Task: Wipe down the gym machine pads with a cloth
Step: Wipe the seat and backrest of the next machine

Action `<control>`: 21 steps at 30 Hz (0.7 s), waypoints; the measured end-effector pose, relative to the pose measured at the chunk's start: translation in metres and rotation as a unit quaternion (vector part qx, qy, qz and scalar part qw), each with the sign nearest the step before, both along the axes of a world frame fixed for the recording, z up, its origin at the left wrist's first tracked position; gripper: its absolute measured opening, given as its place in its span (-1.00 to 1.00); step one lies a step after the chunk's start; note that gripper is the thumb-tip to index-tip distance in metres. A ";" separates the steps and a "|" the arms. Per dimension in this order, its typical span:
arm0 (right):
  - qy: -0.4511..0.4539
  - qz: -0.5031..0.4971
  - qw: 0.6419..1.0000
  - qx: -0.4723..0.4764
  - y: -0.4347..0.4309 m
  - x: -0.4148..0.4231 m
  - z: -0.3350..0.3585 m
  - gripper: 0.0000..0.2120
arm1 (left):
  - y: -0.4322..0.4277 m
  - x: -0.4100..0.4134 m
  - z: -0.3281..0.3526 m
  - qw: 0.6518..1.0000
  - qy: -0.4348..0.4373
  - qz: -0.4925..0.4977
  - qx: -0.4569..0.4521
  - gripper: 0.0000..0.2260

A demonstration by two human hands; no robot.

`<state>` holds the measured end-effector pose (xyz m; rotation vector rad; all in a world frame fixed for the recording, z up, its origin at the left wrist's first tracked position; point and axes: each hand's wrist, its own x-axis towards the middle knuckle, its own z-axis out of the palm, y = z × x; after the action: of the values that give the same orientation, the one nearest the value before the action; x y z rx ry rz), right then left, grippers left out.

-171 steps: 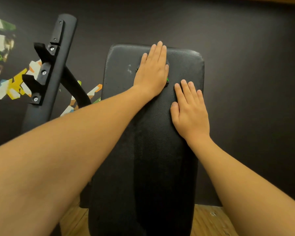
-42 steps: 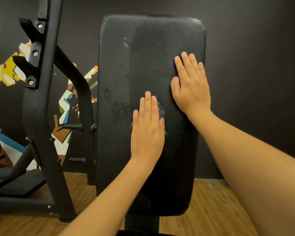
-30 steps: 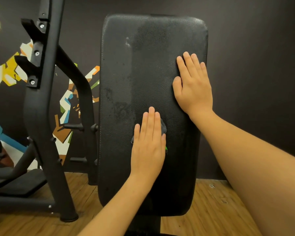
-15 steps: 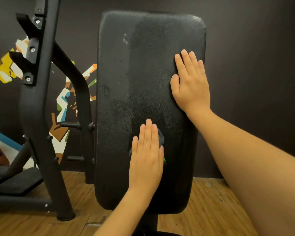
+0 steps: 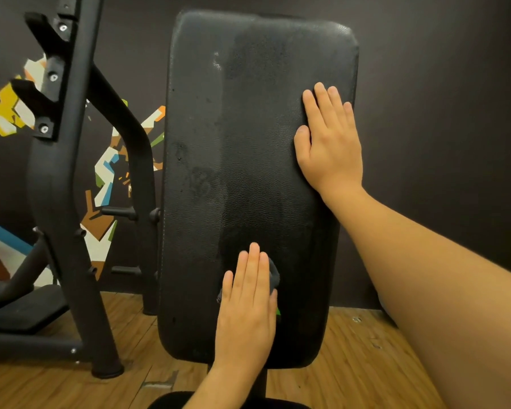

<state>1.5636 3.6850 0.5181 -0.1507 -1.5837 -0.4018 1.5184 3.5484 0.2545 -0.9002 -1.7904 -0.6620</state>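
Black pad (image 5: 248,172), just one: my left hand (image 5: 247,317) flat on one dark cloth (image 5: 273,276) low-centre, right hand (image 5: 329,146) flat upper right.

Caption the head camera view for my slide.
Left hand presses a dark cloth low on the black pad; right hand rests above.

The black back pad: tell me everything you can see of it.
The back pad is a tall, upright rounded rectangle of black, grained, leather-like upholstery, stitched down its left edge. A darker, damp-looking band runs down its middle; the left strip shows dull smudges. The left hand presses a dark cloth flat against its lower part; the right hand lies flat near its right edge.
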 end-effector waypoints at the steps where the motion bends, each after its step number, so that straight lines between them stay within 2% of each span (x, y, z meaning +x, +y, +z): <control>1: 0.002 0.000 1.000 -0.001 0.001 0.000 0.000 -0.47 | -0.002 -0.001 -0.008 1.000 0.007 -0.004 -0.016 -0.47; 4: 0.003 0.000 1.000 -0.002 0.001 0.001 0.000 -0.47 | -0.007 -0.006 -0.012 0.999 0.023 -0.002 -0.048 -0.46; 10: -0.002 0.002 1.000 -0.004 0.000 0.001 0.000 -0.47 | -0.004 -0.007 0.014 0.999 0.024 -0.005 -0.024 -0.49; 16: -0.001 0.002 1.000 -0.005 0.000 0.002 -0.001 -0.47 | -0.011 -0.012 -0.032 0.998 0.025 -0.011 -0.051 -0.41; 21: 0.001 0.002 1.000 -0.005 0.000 0.002 -0.001 -0.47 | -0.010 -0.010 -0.016 0.999 0.023 -0.026 -0.021 -0.43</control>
<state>1.5653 3.6854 0.5171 -0.1562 -1.5840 -0.3903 1.5084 3.5386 0.2384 -0.9856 -1.7509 -0.6344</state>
